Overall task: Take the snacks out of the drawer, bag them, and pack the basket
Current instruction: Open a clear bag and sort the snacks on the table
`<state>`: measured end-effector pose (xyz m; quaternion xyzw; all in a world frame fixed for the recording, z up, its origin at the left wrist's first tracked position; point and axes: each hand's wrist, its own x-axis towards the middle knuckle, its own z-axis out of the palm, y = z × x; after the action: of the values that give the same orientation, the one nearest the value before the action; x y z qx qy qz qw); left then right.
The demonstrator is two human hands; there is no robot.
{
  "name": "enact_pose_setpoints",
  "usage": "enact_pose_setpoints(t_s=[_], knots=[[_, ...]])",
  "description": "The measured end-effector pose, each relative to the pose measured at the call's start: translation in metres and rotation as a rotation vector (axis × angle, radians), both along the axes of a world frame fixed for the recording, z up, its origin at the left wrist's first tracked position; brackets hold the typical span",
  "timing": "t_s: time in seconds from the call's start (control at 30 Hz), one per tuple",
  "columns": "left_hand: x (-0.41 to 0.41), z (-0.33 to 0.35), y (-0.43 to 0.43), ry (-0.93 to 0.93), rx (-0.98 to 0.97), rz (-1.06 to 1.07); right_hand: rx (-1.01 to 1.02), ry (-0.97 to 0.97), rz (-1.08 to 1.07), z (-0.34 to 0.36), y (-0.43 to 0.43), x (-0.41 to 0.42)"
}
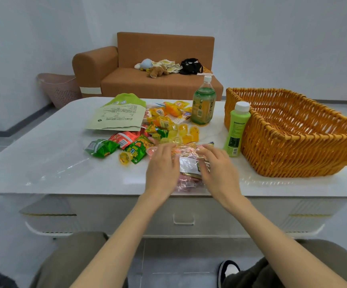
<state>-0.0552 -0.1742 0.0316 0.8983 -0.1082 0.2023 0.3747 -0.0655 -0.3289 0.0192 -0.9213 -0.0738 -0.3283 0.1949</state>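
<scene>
Both forearms stretched forward and angled inward to the clear bag (189, 166) of snacks lying at the near edge of the worktop (43, 163). The left hand (162, 163) lay palm down, its fairly straight fingers flat on the bag's left side. The right hand (218, 169) set bent fingertips on the right side; whether it pinched the plastic I could not tell. Loose snacks (139, 148) lay just behind, and the wicker basket (282, 142) stood at the right edge.
</scene>
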Motion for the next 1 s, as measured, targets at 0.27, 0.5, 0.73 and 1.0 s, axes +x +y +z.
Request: enact_pose_setpoints(t_s=[0.27,0.5,0.73,1.0], knots=[[0.031,-0.042,-0.02,-0.022,0.136,0.059,0.22,0.177,-0.066,-0.017,0.036,0.049],[0.033,-0.052,-0.02,-0.043,0.115,0.033,0.151,0.16,-0.067,-0.036,0.034,0.058],[0.043,-0.061,0.0,-0.034,0.251,-0.139,0.044,0.196,0.007,-0.039,0.012,0.059],[0.035,-0.06,0.019,0.062,0.356,-0.236,0.06,0.336,0.101,-0.039,-0.009,0.053]])
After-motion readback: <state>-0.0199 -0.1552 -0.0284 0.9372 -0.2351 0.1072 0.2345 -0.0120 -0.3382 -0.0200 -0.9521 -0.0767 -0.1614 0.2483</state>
